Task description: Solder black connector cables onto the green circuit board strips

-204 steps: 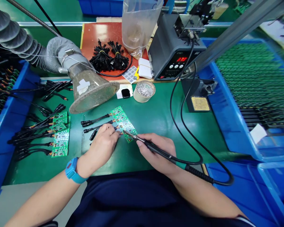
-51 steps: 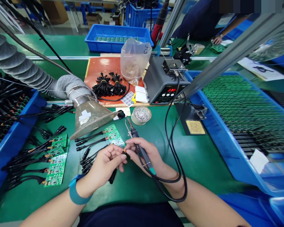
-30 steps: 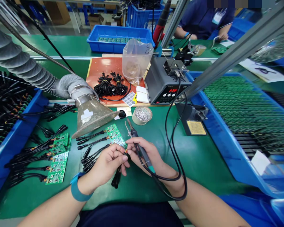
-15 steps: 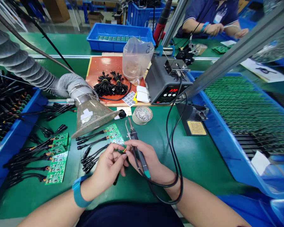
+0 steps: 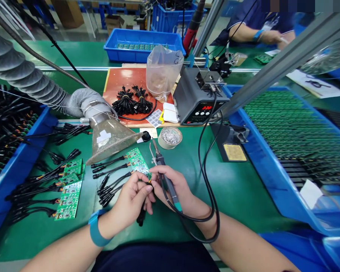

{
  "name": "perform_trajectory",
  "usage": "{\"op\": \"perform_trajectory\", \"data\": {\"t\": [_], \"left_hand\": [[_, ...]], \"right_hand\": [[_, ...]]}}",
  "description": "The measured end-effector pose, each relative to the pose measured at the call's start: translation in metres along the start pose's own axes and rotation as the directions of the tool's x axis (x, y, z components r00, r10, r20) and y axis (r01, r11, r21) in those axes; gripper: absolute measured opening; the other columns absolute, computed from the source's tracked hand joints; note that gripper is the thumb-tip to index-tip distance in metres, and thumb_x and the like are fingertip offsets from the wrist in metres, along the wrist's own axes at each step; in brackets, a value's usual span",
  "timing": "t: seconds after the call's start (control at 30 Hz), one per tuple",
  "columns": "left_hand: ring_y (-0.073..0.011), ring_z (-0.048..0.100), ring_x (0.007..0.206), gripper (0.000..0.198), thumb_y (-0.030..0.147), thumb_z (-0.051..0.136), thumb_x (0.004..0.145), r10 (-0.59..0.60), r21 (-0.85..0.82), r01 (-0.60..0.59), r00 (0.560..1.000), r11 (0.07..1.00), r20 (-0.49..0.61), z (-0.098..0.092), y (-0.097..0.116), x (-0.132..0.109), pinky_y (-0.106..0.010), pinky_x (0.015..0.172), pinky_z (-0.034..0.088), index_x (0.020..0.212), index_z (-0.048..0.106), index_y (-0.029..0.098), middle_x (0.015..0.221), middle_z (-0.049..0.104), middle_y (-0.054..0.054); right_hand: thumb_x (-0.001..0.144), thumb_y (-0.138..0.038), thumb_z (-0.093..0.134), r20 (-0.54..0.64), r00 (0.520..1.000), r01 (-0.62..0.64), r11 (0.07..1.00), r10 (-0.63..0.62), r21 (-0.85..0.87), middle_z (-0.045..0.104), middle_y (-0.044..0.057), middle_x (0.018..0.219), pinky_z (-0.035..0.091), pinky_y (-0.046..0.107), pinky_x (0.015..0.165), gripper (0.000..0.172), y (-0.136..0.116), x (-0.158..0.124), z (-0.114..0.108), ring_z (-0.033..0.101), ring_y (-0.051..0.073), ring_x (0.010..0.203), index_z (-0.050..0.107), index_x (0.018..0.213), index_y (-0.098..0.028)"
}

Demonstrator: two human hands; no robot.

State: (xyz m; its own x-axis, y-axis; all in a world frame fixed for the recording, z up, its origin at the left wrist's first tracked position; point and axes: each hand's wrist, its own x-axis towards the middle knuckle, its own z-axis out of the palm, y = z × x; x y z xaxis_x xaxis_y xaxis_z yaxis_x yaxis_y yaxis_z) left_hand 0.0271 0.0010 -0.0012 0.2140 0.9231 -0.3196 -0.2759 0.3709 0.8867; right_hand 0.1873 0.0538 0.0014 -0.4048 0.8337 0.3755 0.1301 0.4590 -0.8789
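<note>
My left hand (image 5: 136, 194) pinches a short black cable (image 5: 141, 217) whose thin coloured wire ends show between my fingertips. Held in my right hand (image 5: 175, 187) is a soldering iron (image 5: 167, 181), its tip pointing up and away from me, while that hand's thumb and forefinger meet the same wire ends. Just beyond my fingers lies a green circuit board panel (image 5: 138, 160) with black cables attached along its left side. More black cables (image 5: 109, 194) lie loose to the left of my left hand. A second board panel (image 5: 69, 200) with cables rests farther left.
A fume extractor hood (image 5: 110, 141) hangs over the left of the mat. Beyond my hands stand a solder tin (image 5: 170, 138), a soldering station (image 5: 201, 100) and an iron stand (image 5: 229, 141). Blue bins (image 5: 268, 185) flank both sides. A co-worker's hand (image 5: 272, 37) shows across the bench.
The black cable below my left hand hangs into fuller view, and my fingers shift slightly at the wire ends. Across the bench the co-worker's arms have moved right.
</note>
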Motion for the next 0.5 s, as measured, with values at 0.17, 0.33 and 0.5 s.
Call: {"op": "perform_trajectory", "data": {"t": [0.17, 0.33, 0.5], "left_hand": [[-0.0113, 0.06, 0.039, 0.041, 0.056, 0.065, 0.092, 0.02, 0.111, -0.013, 0.998, 0.994, -0.063, 0.0, -0.002, -0.001, -0.018, 0.038, 0.042, 0.099, 0.04, 0.024, 0.065, 0.064, 0.007], [-0.0095, 0.055, 0.038, 0.02, 0.04, 0.055, 0.098, 0.167, 0.386, -0.112, 0.98, 0.916, -0.112, 0.002, -0.005, -0.005, -0.018, 0.038, 0.039, 0.103, 0.046, 0.023, 0.062, 0.058, 0.008], [-0.0106, 0.053, 0.042, 0.002, 0.023, 0.05, 0.098, 0.392, 0.697, -0.236, 0.917, 0.677, -0.07, -0.004, -0.011, -0.005, -0.02, 0.045, 0.038, 0.1, 0.049, 0.023, 0.057, 0.051, 0.009]], "right_hand": [[0.092, -0.012, 0.06, 0.005, 0.999, 0.034, 0.999, -0.034, -0.033, 0.068, -0.001, 0.087, 0.055, 0.021, 0.067, 0.031, -0.001, 0.0, -0.001, 0.066, 0.01, 0.069, 0.062, 0.12, -0.025], [0.09, -0.011, 0.06, 0.028, 0.999, 0.036, 0.997, -0.034, -0.073, 0.069, -0.001, 0.088, 0.056, 0.024, 0.073, 0.034, 0.002, -0.002, 0.002, 0.068, 0.012, 0.075, 0.062, 0.121, -0.026], [0.089, -0.01, 0.06, 0.019, 0.999, 0.036, 0.993, -0.034, -0.11, 0.07, 0.0, 0.091, 0.057, 0.025, 0.076, 0.037, 0.004, -0.003, 0.007, 0.069, 0.013, 0.079, 0.063, 0.122, -0.026]]}}
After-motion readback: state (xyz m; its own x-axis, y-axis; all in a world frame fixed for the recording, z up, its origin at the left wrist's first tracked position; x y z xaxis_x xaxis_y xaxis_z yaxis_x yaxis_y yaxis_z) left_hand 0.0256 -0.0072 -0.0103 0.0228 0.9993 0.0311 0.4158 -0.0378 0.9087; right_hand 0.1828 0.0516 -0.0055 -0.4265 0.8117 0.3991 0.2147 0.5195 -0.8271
